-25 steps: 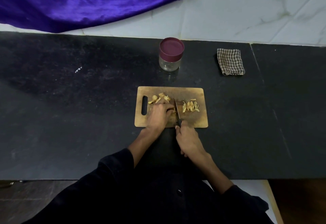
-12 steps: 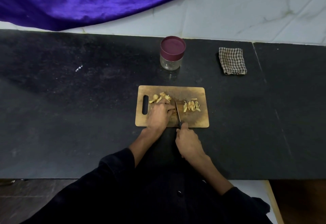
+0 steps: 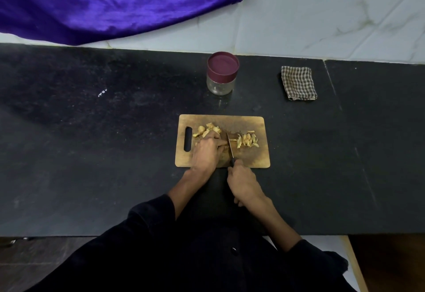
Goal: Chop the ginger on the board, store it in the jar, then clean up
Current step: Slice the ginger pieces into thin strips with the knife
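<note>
A wooden cutting board (image 3: 257, 156) lies on the black counter (image 3: 92, 153). Uncut ginger pieces (image 3: 207, 129) sit at its left, by the handle slot. Chopped ginger strips (image 3: 247, 141) lie to the right of the knife (image 3: 230, 148). My left hand (image 3: 207, 151) rests on the board with curled fingers, holding a ginger piece against the blade. Gripping the knife's handle at the board's near edge is my right hand (image 3: 245, 182); the blade points away from me. A glass jar (image 3: 222, 74) with a maroon lid stands closed behind the board.
A folded checked cloth (image 3: 298, 83) lies at the back right of the counter. Purple fabric (image 3: 110, 4) hangs over the white marble wall at the upper left. The counter's near edge runs just in front of my body.
The knife blade has shifted slightly between cuts beside my left hand's fingers. Both hands stay in place on the board; the view has moved a little.
</note>
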The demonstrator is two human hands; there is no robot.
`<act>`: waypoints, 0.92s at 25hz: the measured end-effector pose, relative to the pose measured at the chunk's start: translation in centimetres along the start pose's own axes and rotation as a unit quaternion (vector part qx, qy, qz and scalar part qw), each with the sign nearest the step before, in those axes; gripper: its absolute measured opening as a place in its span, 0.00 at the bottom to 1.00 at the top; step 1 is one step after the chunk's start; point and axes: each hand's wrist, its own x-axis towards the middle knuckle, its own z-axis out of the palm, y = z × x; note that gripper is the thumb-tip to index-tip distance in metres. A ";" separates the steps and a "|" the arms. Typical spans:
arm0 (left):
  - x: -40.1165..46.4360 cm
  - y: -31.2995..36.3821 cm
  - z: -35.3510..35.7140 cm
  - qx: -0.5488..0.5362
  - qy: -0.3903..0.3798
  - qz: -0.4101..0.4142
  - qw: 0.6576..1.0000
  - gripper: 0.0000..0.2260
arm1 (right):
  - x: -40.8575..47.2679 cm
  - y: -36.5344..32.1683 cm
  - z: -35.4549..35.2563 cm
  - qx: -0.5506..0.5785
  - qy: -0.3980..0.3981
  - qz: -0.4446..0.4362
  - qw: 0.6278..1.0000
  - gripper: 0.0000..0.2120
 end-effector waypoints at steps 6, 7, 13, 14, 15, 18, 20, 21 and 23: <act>-0.1 0.0 -0.5 -0.024 0.017 0.014 0.999 0.09 | -0.5 1.1 -0.3 0.024 0.035 -0.020 0.999 0.11; -0.1 -0.1 -0.5 -0.039 0.029 0.014 0.999 0.09 | -0.6 1.2 -0.2 0.019 0.034 -0.028 0.999 0.11; -1.0 -0.8 -0.4 -0.079 0.069 0.016 0.994 0.07 | -0.9 1.3 0.8 -0.024 -0.005 -0.049 0.998 0.11; -1.0 -0.9 -0.5 -0.077 0.067 0.020 0.995 0.07 | -0.7 1.5 0.6 -0.024 0.002 -0.046 0.999 0.11; -1.0 -1.0 -0.4 -0.074 0.063 0.024 0.995 0.06 | -0.5 1.8 0.2 -0.020 0.013 -0.041 0.999 0.11; -1.0 -1.3 -0.2 -0.073 0.054 0.027 0.995 0.06 | 0.0 2.8 -0.9 -0.015 0.048 -0.037 0.998 0.09; -1.1 -1.3 0.0 -0.076 0.059 0.033 0.995 0.06 | -0.1 3.2 -1.2 -0.016 0.056 -0.043 0.997 0.07; -1.1 -1.4 0.0 -0.080 0.060 0.036 0.994 0.06 | -0.1 3.2 -1.3 -0.015 0.056 -0.043 0.997 0.07; -1.5 -1.5 -0.3 -0.093 0.059 0.042 0.993 0.06 | -0.1 3.2 -1.4 -0.012 0.046 -0.037 0.998 0.08</act>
